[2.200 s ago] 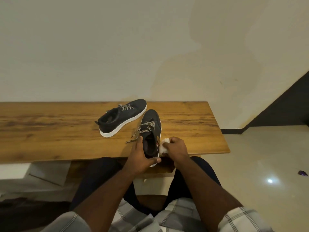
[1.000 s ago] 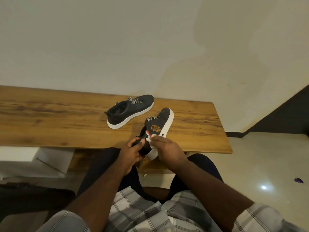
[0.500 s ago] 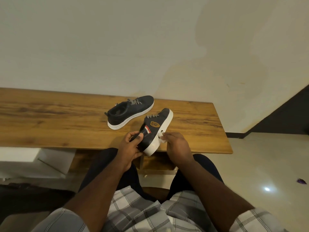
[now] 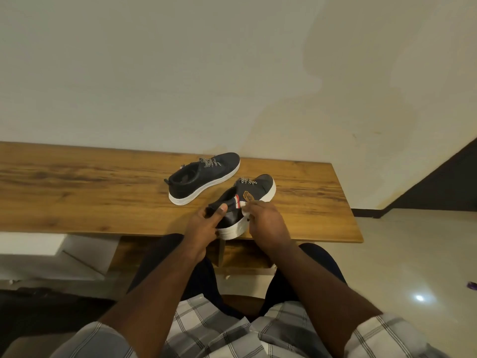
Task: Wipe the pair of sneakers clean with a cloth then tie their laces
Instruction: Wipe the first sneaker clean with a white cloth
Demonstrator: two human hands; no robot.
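Two black sneakers with white soles and black-and-white laces are on the wooden table [image 4: 77, 192]. The far sneaker [image 4: 204, 178] rests flat, toe toward the wall. The near sneaker [image 4: 249, 197] is tipped onto its side at the table's front edge, its brown badge and red-white stripe facing up. My left hand [image 4: 204, 228] grips its heel, thumb on the collar. My right hand [image 4: 267, 223] presses a small white cloth [image 4: 245, 211] against the sneaker's side near the stripe; the cloth is mostly hidden under my fingers.
A cream wall stands right behind the table. The table's right end [image 4: 346, 202] drops to a glossy tiled floor [image 4: 413, 254] with a small purple scrap [image 4: 472, 285]. White boards lie under the table at left [image 4: 51, 251]. My knees sit under the front edge.
The near sneaker went from upright to tipped on its side. My right hand with the cloth moved from the sole edge up to the side panel by the stripe. My left hand keeps the heel.
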